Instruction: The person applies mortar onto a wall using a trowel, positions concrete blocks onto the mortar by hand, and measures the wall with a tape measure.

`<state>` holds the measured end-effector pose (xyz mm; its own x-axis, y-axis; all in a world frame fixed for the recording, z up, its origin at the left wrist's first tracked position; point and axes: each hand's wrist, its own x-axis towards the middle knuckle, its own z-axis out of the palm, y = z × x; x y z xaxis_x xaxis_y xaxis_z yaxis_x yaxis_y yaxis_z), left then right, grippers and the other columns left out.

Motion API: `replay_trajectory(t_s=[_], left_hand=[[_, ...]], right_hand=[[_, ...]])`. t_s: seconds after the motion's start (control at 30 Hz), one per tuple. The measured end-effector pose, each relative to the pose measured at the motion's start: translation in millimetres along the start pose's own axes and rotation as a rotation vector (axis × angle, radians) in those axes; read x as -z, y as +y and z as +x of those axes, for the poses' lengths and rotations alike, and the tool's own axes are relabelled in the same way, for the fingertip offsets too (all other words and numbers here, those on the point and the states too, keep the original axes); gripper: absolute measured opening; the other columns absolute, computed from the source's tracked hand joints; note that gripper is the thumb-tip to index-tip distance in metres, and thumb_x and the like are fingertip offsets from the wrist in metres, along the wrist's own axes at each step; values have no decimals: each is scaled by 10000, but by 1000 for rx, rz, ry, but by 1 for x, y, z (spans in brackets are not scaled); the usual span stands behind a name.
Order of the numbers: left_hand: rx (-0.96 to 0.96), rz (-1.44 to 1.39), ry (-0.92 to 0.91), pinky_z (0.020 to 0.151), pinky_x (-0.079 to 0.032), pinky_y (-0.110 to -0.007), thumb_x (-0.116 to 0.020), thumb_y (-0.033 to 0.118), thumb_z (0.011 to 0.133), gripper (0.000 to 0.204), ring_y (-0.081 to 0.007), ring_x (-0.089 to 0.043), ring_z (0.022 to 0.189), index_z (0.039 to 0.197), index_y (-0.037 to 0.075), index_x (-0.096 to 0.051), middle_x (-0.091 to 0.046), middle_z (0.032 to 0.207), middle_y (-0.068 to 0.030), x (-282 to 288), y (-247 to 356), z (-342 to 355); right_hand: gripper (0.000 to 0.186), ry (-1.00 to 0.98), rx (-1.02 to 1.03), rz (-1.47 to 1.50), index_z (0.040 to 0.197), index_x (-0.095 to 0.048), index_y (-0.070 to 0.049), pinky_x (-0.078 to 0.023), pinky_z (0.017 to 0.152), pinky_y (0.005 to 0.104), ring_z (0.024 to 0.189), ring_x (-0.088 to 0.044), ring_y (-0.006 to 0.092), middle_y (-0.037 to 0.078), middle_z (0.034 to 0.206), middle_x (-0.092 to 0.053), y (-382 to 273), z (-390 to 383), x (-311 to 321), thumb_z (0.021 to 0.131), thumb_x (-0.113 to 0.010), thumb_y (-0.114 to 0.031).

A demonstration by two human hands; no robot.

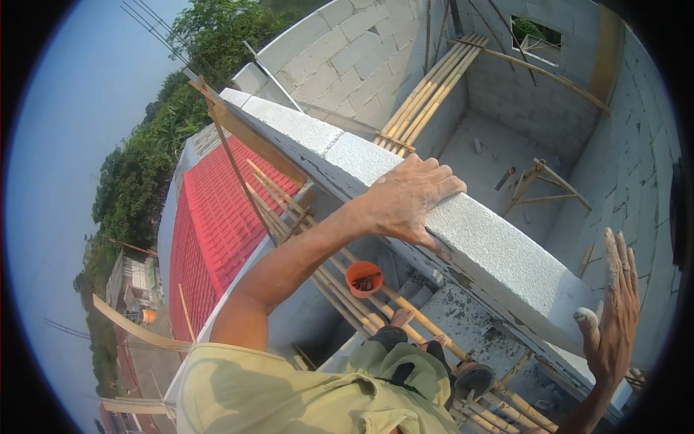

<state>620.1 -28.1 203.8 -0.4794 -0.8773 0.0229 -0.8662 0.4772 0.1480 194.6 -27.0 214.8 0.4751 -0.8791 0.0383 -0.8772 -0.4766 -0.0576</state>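
My left hand (416,197) grips a long white concrete block (510,253) on top of the wall. Its fingers curl over the far edge, and the thumb presses on the near side. Beyond that hand, more white blocks (293,126) carry the wall's top row toward the upper left. My right hand (613,311) is raised by the block's right end, empty, with its palm and fingers stretched out. Pale dust coats its fingertips and thumb. Whether it touches the block's end cannot be made out.
My bare feet stand on bamboo poles (452,347) along the wall's near side. An orange bucket (363,279) with dark contents sits by them. Beyond the wall, more bamboo poles (434,94) span a deep room holding a wooden trestle (542,188). A red roof (224,224) lies left.
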Motion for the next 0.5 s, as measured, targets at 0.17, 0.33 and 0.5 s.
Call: replay_trajectory(t_s=[0.17, 0.33, 0.5], left_hand=[[-34, -11, 31, 924, -396, -402, -857, 785, 577, 1023, -249, -528, 1032, 1291, 98, -601, -554, 1058, -69, 0, -1, 5], [-45, -22, 54, 930, -397, -406, -874, 755, 569, 1024, -254, -518, 1039, 1300, 100, -584, -547, 1078, -66, -4, -5, 3], [-15, -73, 24, 982, -375, -429, -893, 647, 624, 914, -280, -531, 1139, 1322, 147, -580, -589, 1180, -79, 0, -2, 4]], right_hand=[[1191, 1, 76, -32, 1633, -333, -92, -216, 1267, 616, 1555, -296, 414, 221, 1657, -355, -9, 3, -10, 830, -192, -960], [1119, 77, 208, -151, 1554, -385, 52, -265, 1253, 571, 1499, -394, 444, 288, 1566, -451, 7, -1, 15, 917, -333, -867], [1127, -86, 129, 76, 1559, -384, 45, -265, 1251, 580, 1494, -397, 452, 285, 1569, -449, 6, 2, 4, 909, -333, -875]])
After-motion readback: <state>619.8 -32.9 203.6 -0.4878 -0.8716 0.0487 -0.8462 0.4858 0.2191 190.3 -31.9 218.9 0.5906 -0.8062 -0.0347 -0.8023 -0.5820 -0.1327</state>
